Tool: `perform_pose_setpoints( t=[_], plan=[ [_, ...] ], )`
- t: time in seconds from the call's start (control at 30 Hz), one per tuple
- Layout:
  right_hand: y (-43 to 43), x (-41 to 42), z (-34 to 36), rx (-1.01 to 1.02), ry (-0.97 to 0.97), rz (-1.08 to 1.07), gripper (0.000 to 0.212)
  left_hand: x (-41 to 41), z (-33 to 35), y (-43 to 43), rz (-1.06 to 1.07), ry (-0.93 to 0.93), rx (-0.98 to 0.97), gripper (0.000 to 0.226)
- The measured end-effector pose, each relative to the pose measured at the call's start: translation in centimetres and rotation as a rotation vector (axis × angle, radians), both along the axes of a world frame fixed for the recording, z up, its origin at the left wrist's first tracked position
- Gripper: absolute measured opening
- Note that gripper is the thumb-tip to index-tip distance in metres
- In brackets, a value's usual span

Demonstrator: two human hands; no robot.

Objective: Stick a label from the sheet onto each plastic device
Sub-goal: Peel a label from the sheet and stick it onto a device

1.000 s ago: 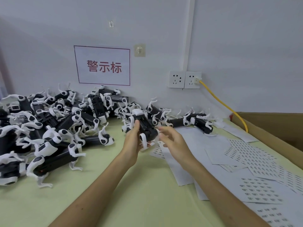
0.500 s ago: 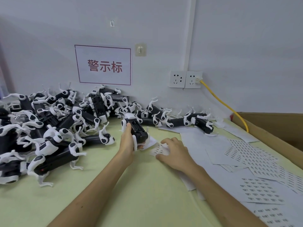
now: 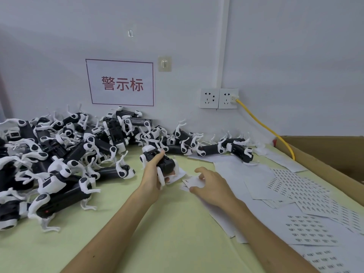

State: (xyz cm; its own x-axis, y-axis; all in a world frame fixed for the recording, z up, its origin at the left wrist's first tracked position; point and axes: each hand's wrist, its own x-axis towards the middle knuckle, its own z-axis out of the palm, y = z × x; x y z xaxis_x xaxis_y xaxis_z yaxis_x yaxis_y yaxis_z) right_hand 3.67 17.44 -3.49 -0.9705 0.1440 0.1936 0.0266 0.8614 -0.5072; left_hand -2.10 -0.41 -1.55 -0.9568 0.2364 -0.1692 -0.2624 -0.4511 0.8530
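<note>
Head view: the left hand [image 3: 151, 179] has its fingers curled round a black-and-white device [image 3: 164, 164], held just above the counter [image 3: 141, 237] at mid-scene. Just to its right, the right hand [image 3: 213, 187] bends over a small label sheet [image 3: 194, 182], fingertips touching it; a pinch cannot be told. More devices [image 3: 59, 154] are piled on the left, and larger sheets [image 3: 307, 196] lie on the right.
</note>
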Motion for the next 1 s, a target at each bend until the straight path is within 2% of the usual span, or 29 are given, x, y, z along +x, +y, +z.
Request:
perform_pose_setpoints(
  t=[0.07, 0.2, 0.33, 0.47, 0.53, 0.6, 0.63, 0.7, 0.8, 0.87, 1.0],
  plan=[
    [0.0, 0.0, -0.1, -0.002, -0.004, 0.002, 0.063, 0.1, -0.1, 0.0, -0.018, 0.02, -0.021, 0.019],
    [0.1, -0.1, -0.1, -0.068, -0.012, -0.013, 0.068, 0.4, 0.1, -0.1, -0.078, -0.028, 0.089, 0.017],
    [0.6, -0.3, 0.0, -0.283, 0.109, -0.04, 0.064, 0.8, 0.5, 0.0, -0.141, -0.044, 0.142, 0.001],
    [0.7, -0.9, 0.2, -0.326, 0.256, -0.087, 0.059, 1.3, 1.3, -0.1, -0.132, -0.057, 0.193, 0.006],
    [1.0, -1.0, 0.2, -0.196, 0.309, -0.189, 0.057, 1.1, 1.7, -0.3, -0.088, -0.055, 0.206, 0.005],
    [1.2, -0.8, -0.2, 0.132, 0.278, -0.26, 0.062, 0.7, 1.8, -0.7, -0.033, -0.037, 0.187, 0.006],
    [1.0, -0.7, -0.4, 0.244, 0.267, -0.227, 0.063, 0.5, 1.8, -0.8, -0.011, -0.025, 0.161, 0.008],
    [0.0, -0.8, -0.6, 0.274, 0.283, -0.056, 0.059, 0.3, 1.6, -1.0, 0.016, -0.015, 0.122, 0.012],
    [-1.3, -1.0, -0.5, 0.24, 0.297, 0.21, 0.037, 0.3, 1.5, -1.1, 0.028, -0.042, 0.106, 0.017],
    [-1.4, -1.1, -0.9, 0.282, 0.244, 0.275, 0.032, 0.4, 1.5, -1.1, 0.049, -0.041, 0.084, 0.018],
    [-1.3, -1.1, -1.5, 0.307, 0.143, 0.297, 0.034, 0.5, 1.7, -1.0, 0.078, -0.037, 0.084, 0.017]
  ],
)
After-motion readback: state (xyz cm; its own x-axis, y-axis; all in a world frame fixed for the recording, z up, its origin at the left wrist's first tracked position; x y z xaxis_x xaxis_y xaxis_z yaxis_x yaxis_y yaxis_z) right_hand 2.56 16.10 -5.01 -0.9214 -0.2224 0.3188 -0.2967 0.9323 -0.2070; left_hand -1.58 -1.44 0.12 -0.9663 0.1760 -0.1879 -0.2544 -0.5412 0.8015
